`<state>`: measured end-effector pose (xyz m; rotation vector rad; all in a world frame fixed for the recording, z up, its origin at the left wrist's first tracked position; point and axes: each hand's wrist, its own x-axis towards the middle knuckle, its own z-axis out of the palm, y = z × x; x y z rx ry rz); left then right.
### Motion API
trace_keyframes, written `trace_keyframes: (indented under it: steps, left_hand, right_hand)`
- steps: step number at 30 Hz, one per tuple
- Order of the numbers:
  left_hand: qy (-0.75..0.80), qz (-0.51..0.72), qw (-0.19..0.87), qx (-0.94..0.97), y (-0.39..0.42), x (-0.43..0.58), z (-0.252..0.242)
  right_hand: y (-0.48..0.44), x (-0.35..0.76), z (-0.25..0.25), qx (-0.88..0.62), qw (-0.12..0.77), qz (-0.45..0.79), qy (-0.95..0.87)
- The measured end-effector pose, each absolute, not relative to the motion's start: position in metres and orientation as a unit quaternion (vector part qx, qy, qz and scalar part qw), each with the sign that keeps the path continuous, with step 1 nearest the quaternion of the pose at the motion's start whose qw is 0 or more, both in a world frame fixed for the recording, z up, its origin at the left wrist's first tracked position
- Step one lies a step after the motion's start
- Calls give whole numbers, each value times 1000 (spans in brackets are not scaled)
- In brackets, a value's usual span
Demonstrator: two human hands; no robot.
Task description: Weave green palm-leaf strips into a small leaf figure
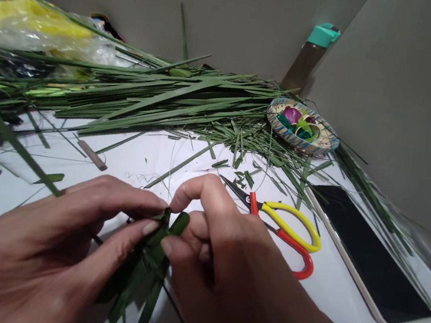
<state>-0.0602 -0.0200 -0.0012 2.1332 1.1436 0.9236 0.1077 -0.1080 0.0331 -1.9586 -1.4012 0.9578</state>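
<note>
Now the left hand (36,248) and right hand (221,259) are both closed, their fingertips pinching a woven leaf piece (143,264) that hangs between them above the table (127,156). Just beside the right hand lie red-and-yellow scissors (286,231), their blades pointing toward it, with a phone (368,249) lying farther right. Ahead of the hands spreads a heap of long leaf strips (148,97), and beyond its right end sits a small woven bowl (304,126) holding purple and green pieces.
</note>
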Motion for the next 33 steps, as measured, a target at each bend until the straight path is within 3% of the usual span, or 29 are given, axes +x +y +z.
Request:
trace_keyframes:
  steps: [3, 6, 10, 14, 22, 33]
  left_hand:
    - [459, 343, 337, 747, -12, -62, -5]
    - [461, 357, 504, 637, -5, -57, -4]
    - [450, 339, 643, 519, -3, -44, 1]
    - [450, 331, 662, 499, -8, -42, 1]
    - [462, 242, 734, 436, -7, -63, -11]
    - [445, 312, 750, 376, -5, -34, 1]
  right_hand:
    - [-107, 112, 30, -707, 307, 334, -542]
    - [-105, 119, 24, -670, 369, 287, -577]
    - [-98, 130, 24, -666, 354, 340, -561]
    - [-96, 140, 28, -652, 328, 374, -572]
    - [-96, 156, 21, -537, 373, 416, -632]
    - [-93, 153, 21, -534, 393, 433, -611]
